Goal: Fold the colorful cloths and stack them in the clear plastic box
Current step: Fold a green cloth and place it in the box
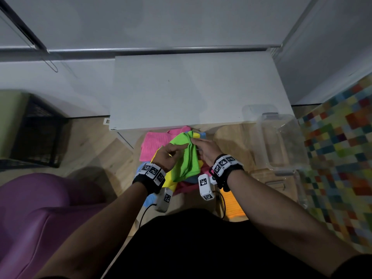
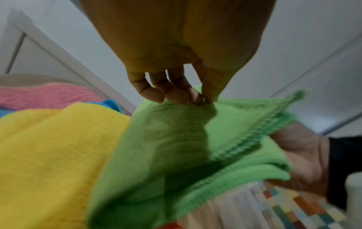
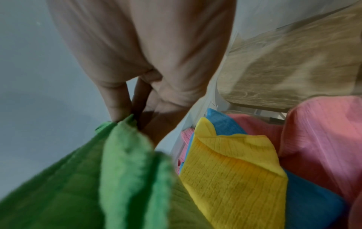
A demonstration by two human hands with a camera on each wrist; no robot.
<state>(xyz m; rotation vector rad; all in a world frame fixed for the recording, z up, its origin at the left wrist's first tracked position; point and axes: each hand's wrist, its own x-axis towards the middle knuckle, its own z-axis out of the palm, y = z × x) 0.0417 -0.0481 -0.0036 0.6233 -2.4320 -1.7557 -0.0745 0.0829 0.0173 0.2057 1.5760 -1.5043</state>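
Note:
A green cloth (image 1: 186, 160) hangs bunched between both hands above a pile of cloths on the wooden floor. My left hand (image 1: 182, 148) pinches its upper edge with thumb and fingertips (image 2: 195, 99). My right hand (image 1: 194, 140) pinches a corner of it close by, with two layers showing below the fingers (image 3: 117, 108). In the pile lie a pink cloth (image 1: 155, 143), a yellow one (image 3: 235, 170) and a blue one (image 3: 313, 201). An orange cloth (image 1: 231, 202) lies apart under my right forearm. The clear plastic box (image 1: 281, 141) stands on the floor to the right, tilted, with nothing seen inside.
A low white table (image 1: 191, 87) stands just beyond the pile. A purple seat (image 1: 40, 208) and a black crate (image 1: 40, 129) are on the left. A checkered multicolour rug (image 1: 342, 158) lies on the right, and a clear lid (image 1: 281, 178) lies near the box.

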